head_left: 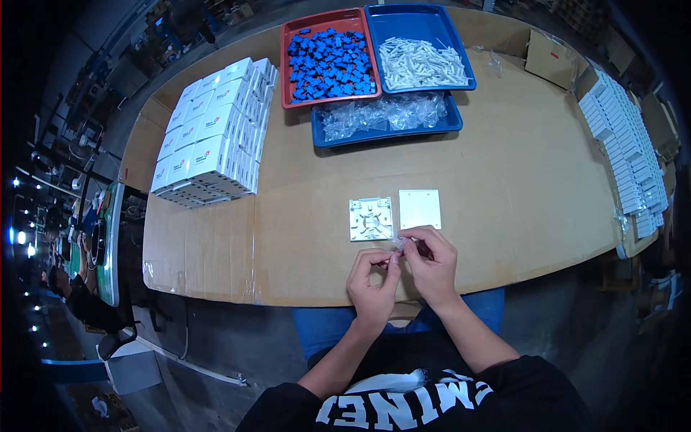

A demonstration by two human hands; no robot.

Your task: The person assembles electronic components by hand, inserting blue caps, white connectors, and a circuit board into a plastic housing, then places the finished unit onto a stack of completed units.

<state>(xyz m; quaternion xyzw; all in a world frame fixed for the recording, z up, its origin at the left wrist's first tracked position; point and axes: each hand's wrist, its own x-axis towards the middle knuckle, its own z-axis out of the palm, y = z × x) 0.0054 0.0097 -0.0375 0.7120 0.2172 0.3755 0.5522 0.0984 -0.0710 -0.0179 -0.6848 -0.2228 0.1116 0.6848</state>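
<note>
My left hand (373, 282) and my right hand (432, 261) meet just above the near edge of the cardboard-covered table (504, 165). Between their fingertips they pinch a small clear plastic piece (398, 245), which is too small to make out. Just beyond the hands lie a white square base with moulded ribs (371, 218) and, to its right, a plain white square cover (419, 209), both flat on the cardboard.
At the far edge stand a red tray of blue parts (329, 57), a blue tray of white parts (420, 62) and a blue tray of clear bags (385, 117). White boxes are stacked at the left (212, 137); rows of white pieces line the right edge (622, 151). Another person sits far left (72, 288).
</note>
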